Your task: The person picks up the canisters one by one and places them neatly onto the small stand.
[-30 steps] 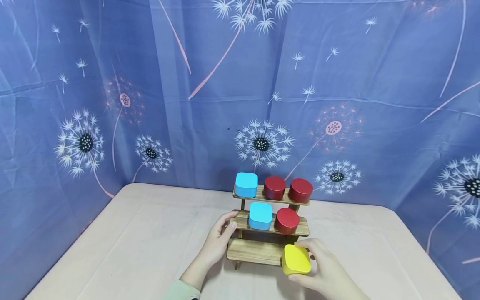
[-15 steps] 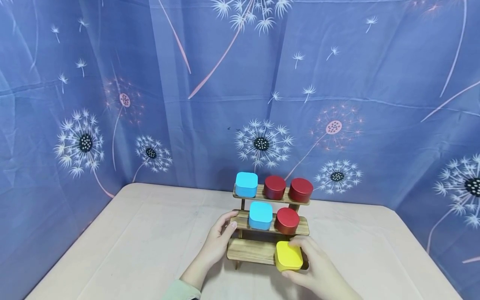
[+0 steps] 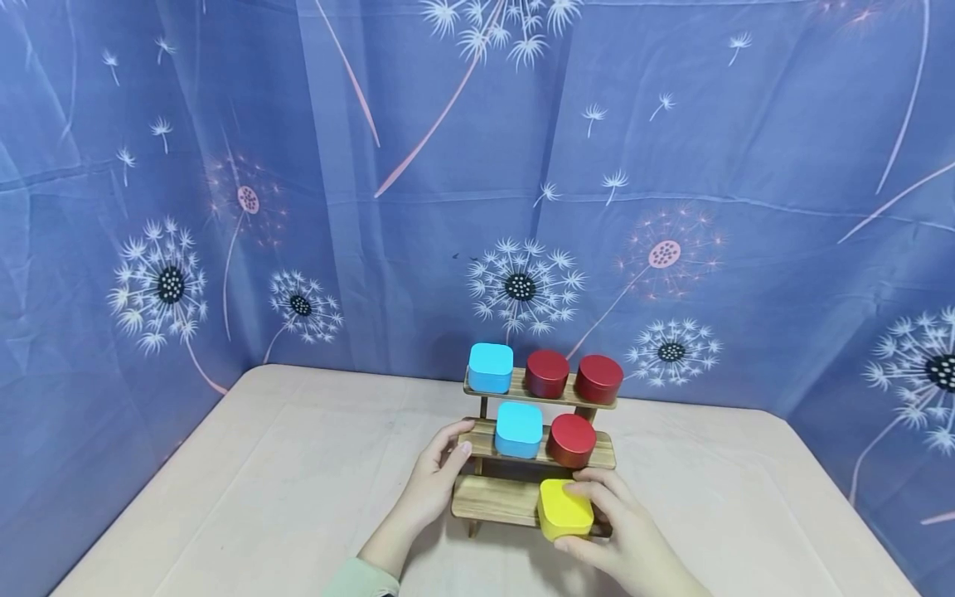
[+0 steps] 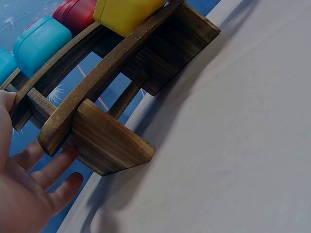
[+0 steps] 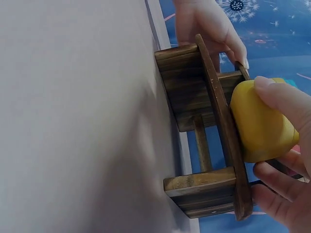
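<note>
My right hand (image 3: 619,526) holds a yellow rounded-square box (image 3: 564,507) at the right part of the lowest tier of a three-tier wooden stand (image 3: 496,500). In the right wrist view, the thumb lies on one side of the yellow box (image 5: 262,124), and its base is right at the tier's board. My left hand (image 3: 433,473) grips the left end of the middle tier; the left wrist view shows its other fingers (image 4: 56,167) spread behind the stand's side. A blue box (image 3: 518,431) and a red round tin (image 3: 572,439) sit on the middle tier.
On the top tier stand another blue box (image 3: 490,369) and two red round tins (image 3: 546,373) (image 3: 598,379). The stand rests on a pale cloth-covered table (image 3: 298,481). Behind and beside it hangs a blue curtain (image 3: 418,274) with dandelion prints.
My right hand has moved left with the yellow box, from the right end of the lowest tier inward along it. The left hand and the stand have stayed in place.
</note>
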The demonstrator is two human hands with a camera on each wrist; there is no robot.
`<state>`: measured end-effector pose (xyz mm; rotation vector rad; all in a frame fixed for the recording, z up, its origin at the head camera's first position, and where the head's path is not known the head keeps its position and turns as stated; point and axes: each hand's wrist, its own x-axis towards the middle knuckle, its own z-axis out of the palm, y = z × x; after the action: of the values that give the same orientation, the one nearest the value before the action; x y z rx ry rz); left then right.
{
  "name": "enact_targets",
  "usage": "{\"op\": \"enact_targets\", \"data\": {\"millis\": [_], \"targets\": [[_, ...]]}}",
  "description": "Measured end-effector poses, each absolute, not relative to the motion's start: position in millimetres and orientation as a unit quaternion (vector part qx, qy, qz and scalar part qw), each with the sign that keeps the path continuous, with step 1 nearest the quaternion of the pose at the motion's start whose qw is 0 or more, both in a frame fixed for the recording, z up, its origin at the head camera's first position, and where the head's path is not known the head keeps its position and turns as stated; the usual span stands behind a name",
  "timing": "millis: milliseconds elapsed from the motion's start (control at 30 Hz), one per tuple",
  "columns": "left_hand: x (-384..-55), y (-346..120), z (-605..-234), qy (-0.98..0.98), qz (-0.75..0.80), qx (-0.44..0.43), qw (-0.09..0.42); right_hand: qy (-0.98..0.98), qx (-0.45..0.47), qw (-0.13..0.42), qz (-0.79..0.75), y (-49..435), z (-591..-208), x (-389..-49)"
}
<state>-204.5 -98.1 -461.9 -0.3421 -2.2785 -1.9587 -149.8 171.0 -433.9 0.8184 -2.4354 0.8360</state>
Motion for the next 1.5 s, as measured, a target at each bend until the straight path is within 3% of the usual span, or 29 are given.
{"op": "enact_targets", "data": {"millis": [333, 633, 1500], "targets": [[-204.6, -98.2, -462.5, -0.752, -0.646, -0.115, 0.062, -0.872, 0.311, 0.168, 0.338, 172.5, -431.8, -148.4], [-204.9, -97.5, -462.3, -0.754, -0.644, -0.116, 0.062, -0.871, 0.326, 0.242, 0.276, 165.0, -433.0, -151.0], [-205.3, -98.7, -460.8, -0.759, -0.636, -0.119, 0.066, -0.834, 0.376, 0.313, 0.255, 147.5, -430.6, -160.4]]}}
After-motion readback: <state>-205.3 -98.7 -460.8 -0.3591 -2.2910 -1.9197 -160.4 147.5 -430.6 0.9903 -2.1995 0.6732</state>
